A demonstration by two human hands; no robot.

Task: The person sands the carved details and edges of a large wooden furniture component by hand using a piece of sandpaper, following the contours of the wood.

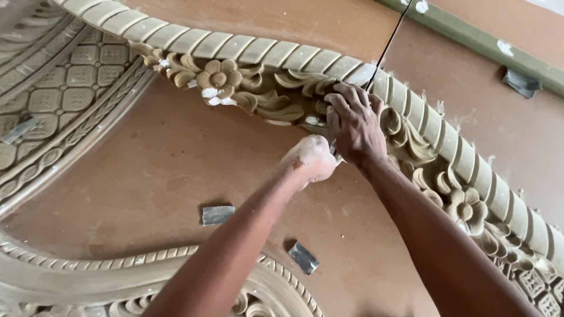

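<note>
A long curved carved wooden moulding (247, 50) with ribbed edge and flower and leaf carving arcs across the brown board (176, 164). My right hand (354, 122) presses down on the leaf carving near the middle of the arc, fingers bent over it. My left hand (313, 158), dusted with white filler, is closed just below and left of the right hand; a thin metal tool tip (332, 145) shows between the two hands. White filler patches (210, 94) sit on a carved flower to the left.
Two small grey metal scraper pieces (217, 214) (304, 257) lie on the board below my arms. More carved panels lie at the left (64, 76) and bottom left (117, 276). A green strip (487, 44) crosses the top right.
</note>
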